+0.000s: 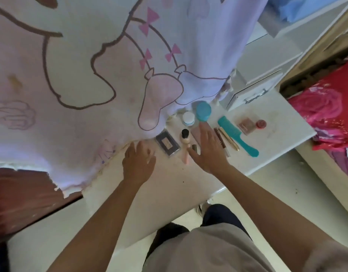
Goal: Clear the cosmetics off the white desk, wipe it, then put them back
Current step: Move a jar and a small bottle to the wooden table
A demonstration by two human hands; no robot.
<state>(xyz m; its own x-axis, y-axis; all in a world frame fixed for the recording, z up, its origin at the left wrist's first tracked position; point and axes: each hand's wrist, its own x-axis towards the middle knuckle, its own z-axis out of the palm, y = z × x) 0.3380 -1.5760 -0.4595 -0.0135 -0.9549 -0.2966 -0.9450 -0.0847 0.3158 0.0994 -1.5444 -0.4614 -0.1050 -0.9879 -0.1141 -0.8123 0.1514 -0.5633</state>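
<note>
Cosmetics lie in a row along far edge of white desk point(169, 185): dark palette point(167, 143), teal comb point(238, 136), blue jar point(203, 111). Right hand point(208, 149) open flat above them, holding nothing. Left hand point(138, 162) loosely curled, empty, near palette.

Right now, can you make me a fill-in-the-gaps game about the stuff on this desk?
1. The long comb on the white desk is coloured ____.
2. The little round pot near the desk's far right end is ____.
3. The right hand is spread out flat, and it is holding ____.
4. The cartoon cloth hanging over the desk has little pink ____ on it.

Missing words: teal; red; nothing; bows
</note>
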